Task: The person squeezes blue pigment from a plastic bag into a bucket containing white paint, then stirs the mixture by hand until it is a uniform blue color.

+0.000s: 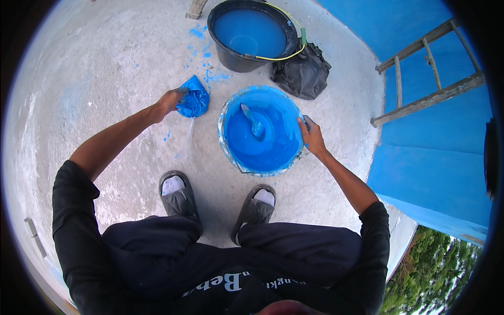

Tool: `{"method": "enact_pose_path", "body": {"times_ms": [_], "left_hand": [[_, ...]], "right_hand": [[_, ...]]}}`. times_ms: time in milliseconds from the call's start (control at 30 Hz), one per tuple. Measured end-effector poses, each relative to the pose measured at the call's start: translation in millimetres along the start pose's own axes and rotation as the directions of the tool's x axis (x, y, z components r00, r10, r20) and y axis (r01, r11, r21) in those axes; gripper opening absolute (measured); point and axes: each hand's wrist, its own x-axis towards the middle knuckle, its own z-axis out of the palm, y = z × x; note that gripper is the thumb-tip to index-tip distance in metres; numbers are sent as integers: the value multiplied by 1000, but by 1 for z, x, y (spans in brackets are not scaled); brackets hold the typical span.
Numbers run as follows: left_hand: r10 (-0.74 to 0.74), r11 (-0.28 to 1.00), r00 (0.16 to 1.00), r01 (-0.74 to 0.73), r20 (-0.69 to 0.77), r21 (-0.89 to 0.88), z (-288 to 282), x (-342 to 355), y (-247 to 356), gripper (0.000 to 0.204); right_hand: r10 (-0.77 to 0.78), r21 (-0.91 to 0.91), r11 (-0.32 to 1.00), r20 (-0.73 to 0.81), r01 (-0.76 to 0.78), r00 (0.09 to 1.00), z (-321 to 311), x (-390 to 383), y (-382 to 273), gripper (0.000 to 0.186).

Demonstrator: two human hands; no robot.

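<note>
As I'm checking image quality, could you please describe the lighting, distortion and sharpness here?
In the head view, light is soft, with no hard-edged shadows; the foot of the blue wall bends with the fisheye, and the corners go black; gaps in the foliage wash out nearly white; the blue bucket looks reasonably sharp.

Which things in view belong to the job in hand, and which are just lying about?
Likely in use:
blue bucket, right hand on its rim
blue-coated tool inside it
blue bag, in the left hand
black bucket of blue liquid, untouched

Apparently lying about:
black plastic bag
wooden ladder
</note>
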Motion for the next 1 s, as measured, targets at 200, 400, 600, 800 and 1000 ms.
{"method": "enact_pose_path", "body": {"times_ms": [200, 400, 600, 800, 1000], "left_hand": [[89, 989, 976, -109, -197, -97, 3, -6, -10, 45], [246, 960, 968, -251, -55, -125, 59, -50, 29, 47], [239, 969, 965, -230, -107, 93, 79, -52, 49, 57], [259, 962, 966, -259, 2, 84, 63, -41, 39, 53], [169, 983, 986, -169, 8, 69, 72, -47, 58, 63]], "right_hand": [[-13, -18, 1000, -15, 13, 1000, 2, 3, 1, 46], [-18, 33, 999, -116, 22, 993, 12, 2, 13, 47], [44, 334, 942, -42, -27, 998, 34, 10, -24, 45], [-170, -52, 985, -122, 165, 978, 0, 49, -42, 39], [-439, -207, 897, -319, 390, 840, -22, 108, -105, 30]]}}
